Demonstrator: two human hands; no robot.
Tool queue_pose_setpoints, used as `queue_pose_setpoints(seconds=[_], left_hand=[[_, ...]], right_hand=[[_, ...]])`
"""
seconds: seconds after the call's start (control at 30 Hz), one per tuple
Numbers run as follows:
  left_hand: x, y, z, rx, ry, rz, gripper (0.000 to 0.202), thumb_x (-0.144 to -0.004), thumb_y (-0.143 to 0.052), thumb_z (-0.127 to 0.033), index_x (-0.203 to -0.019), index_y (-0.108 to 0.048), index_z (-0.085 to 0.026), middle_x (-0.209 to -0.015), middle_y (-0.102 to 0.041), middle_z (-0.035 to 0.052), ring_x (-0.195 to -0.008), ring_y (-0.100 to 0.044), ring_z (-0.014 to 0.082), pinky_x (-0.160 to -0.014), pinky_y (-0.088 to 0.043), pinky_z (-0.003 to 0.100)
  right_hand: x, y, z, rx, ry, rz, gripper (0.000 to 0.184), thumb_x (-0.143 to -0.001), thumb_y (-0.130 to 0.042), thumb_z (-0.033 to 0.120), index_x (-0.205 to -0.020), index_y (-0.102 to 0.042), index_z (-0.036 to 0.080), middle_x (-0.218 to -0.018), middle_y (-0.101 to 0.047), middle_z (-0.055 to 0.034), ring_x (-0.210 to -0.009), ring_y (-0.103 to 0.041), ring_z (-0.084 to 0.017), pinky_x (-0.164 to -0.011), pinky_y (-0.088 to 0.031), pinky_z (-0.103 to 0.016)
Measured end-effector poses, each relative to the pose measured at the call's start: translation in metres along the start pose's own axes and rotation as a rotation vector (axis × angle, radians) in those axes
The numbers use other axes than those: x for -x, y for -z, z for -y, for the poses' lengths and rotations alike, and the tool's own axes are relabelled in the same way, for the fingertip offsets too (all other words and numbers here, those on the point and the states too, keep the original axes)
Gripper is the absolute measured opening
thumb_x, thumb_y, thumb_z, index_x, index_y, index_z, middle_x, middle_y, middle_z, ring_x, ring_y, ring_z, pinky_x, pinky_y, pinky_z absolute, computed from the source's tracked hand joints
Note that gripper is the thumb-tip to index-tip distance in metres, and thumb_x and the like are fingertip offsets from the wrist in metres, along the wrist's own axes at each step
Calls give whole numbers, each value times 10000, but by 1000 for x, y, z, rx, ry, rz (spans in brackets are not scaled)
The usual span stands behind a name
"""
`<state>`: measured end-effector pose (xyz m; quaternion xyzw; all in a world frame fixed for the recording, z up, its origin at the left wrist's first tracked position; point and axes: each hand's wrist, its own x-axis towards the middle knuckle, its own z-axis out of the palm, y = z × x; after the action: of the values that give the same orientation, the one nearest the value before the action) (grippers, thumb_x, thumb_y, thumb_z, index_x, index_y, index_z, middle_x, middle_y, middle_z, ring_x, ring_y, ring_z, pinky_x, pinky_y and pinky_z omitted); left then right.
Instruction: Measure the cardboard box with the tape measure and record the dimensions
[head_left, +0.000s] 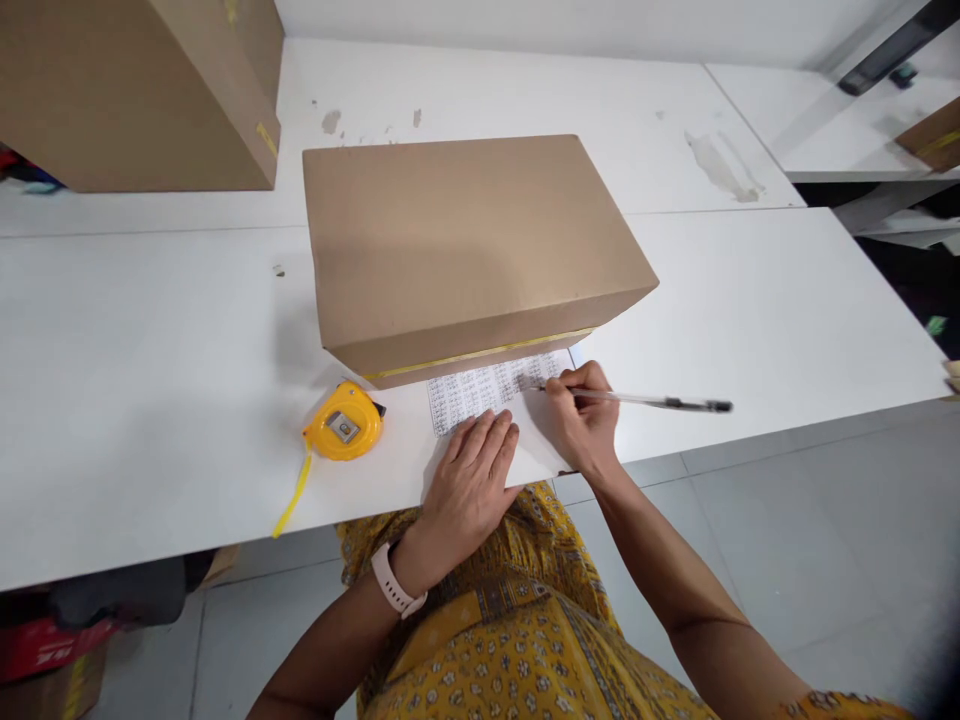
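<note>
At 6 o'clock of the box (465,240), your right hand (581,415) pinches the pen (652,401) — shaft toward 3 o'clock, tip toward 9 on the sheet (480,392); your left hand (469,480) lies flat, fingers unclenched.

A plain brown rectangular cardboard box (465,240) with a yellow tape edge sat beside a bright yellow round tape measure (343,423), above mustard-yellow floral-patterned fabric clothing (517,620).

Yellow patterned dress (525,620), pink wristwatch (396,585)
</note>
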<state>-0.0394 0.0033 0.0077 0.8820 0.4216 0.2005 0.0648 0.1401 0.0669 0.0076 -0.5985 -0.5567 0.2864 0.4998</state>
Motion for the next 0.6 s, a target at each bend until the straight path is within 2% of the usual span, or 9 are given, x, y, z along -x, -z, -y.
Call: queue_pose_setpoints(seconds=[0.07,0.13,0.2,0.27,0.33,0.4,0.47,0.53,0.6], left_hand=[[3,6,1,101,6,-83,451,-994,-611,-361,-1339,-572,-74,-1401,-655,182,-1321,-587,316,-1118,-492,489],[10,18,6,185,27,-220,372,-965,-659,-286,-1298,-585,-137,-1313,-702,147,-1259,-623,275,-1084,-525,458],[20,35,17,148,99,-361,369,-930,-690,-197,-1285,-587,-191,-1263,-712,124,-1222,-636,268,-1062,-532,471],[30,53,35,12,218,-437,406,-910,-704,-173,-1295,-584,-230,-1294,-683,130,-1242,-620,302,-1073,-506,533],[37,66,56,-96,357,-419,429,-909,-714,-233,-1315,-577,-231,-1375,-625,166,-1310,-569,356,-1103,-459,590],[40,73,76,-105,489,-325,482,-904,-717,-324,-1343,-563,-200,-1431,-575,206,-1359,-517,404,-1119,-428,621],[40,74,89,-44,598,-222,546,-893,-705,-395,-1368,-550,-175,-1419,-583,216,-1347,-521,422,-1105,-439,623],[40,72,92,16,675,-199,579,-869,-699,-431,-1366,-557,-171,-1360,-627,199,-1292,-563,412,-1081,-461,612],[41,73,83,114,734,-239,579,-843,-703,-444,-1341,-581,-176,-1292,-668,172,-1198,-628,377,-1040,-501,577]], right_hand=[[-3,13,-7,83,50,-134,185,-939,-614,377,-848,-532,240,-732,-551,24,-626,-479,-137,-578,-375,-284],[-11,34,-18,258,115,-189,140,-965,-585,374,-977,-582,235,-852,-610,-17,-718,-536,-163,-649,-420,-313],[-21,58,-32,463,187,-149,157,-986,-524,320,-1072,-622,232,-955,-624,-59,-832,-567,-199,-737,-450,-357],[-31,78,-47,630,230,-82,246,-978,-455,234,-1114,-660,240,-994,-606,-86,-932,-557,-240,-789,-456,-396],[-40,91,-61,734,237,-31,336,-945,-422,161,-1141,-681,247,-1014,-600,-107,-981,-535,-269,-791,-457,-416],[-47,96,-71,785,245,-20,397,-920,-405,113,-1166,-688,244,-1023,-610,-121,-987,-525,-279,-792,-464,-428],[-51,96,-76,800,261,-44,457,-903,-381,76,-1209,-682,233,-1015,-620,-129,-980,-534,-281,-809,-476,-444],[-50,94,-73,776,266,-110,495,-881,-373,57,-1243,-667,221,-1010,-631,-132,-974,-558,-279,-820,-492,-457],[-40,90,-60,701,271,-216,461,-878,-398,77,-1224,-668,218,-999,-645,-129,-966,-589,-276,-823,-509,-462]])
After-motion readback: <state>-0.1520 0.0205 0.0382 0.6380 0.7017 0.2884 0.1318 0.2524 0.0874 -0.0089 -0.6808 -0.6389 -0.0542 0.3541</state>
